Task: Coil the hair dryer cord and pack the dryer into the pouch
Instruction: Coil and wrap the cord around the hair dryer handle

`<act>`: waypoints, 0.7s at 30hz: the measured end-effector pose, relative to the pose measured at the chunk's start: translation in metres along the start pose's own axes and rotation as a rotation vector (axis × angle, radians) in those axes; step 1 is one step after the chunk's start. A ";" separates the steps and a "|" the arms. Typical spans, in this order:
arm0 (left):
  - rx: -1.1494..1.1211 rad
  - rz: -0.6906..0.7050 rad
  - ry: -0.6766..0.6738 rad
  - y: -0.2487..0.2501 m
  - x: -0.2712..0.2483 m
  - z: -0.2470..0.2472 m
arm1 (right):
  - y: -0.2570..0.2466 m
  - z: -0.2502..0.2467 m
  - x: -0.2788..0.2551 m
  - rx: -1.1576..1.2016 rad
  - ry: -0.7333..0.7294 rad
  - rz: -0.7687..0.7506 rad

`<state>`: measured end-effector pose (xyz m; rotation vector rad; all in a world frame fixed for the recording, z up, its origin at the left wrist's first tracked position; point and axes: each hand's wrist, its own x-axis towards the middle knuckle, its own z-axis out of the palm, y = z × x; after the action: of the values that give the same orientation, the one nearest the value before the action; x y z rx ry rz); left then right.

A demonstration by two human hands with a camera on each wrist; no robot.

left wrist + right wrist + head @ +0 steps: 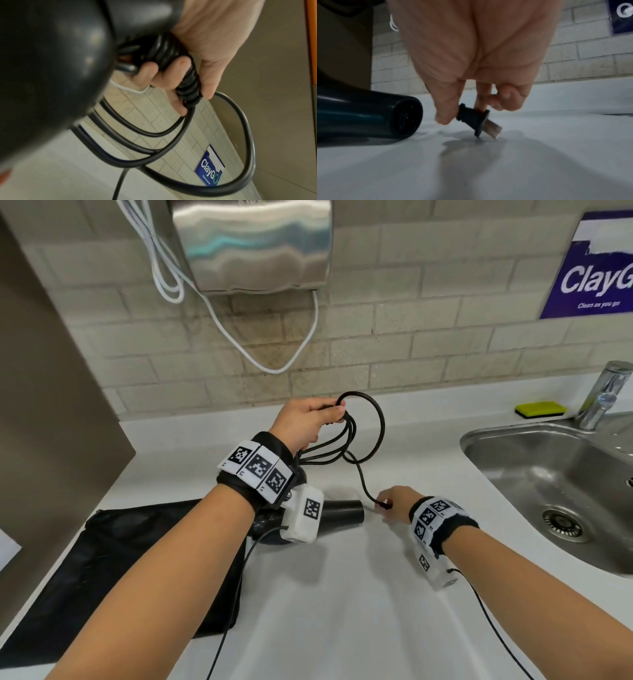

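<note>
Nearest to us on the left, the black pouch [113,570] lies flat on the white table [342,611], its mouth not clearly visible. Just beyond it rests the hair dryer [342,511], lying on its side with its long axis running left to right and the nozzle pointing right toward our right hand [394,503]. That right grip pinches the plug [473,117] between thumb and fingers, the prongs tilted down and just touching the table, close beside the nozzle mouth. From the plug the cord [363,474] climbs away and leftward to our left hand [308,422], raised above the dryer's rear and farther off, its grip clamped round several gathered loops along with what seems to be the handle. We judge the coiling nearly finished: only the short tail between the hands remains free, so the plug end must travel up and left to the bundle, the left hand being the anchor. Farther right sit the sink [486,440] and a yellow sponge [540,409].
</note>
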<state>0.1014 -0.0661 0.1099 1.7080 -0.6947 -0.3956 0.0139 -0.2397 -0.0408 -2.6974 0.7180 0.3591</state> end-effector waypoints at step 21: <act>-0.052 -0.045 0.029 -0.007 0.010 -0.003 | -0.083 -0.064 -0.031 1.370 0.622 -0.545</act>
<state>0.1127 -0.0691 0.1054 1.6789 -0.6207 -0.4160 0.0400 -0.1819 0.0476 -1.4861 0.1519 -0.8396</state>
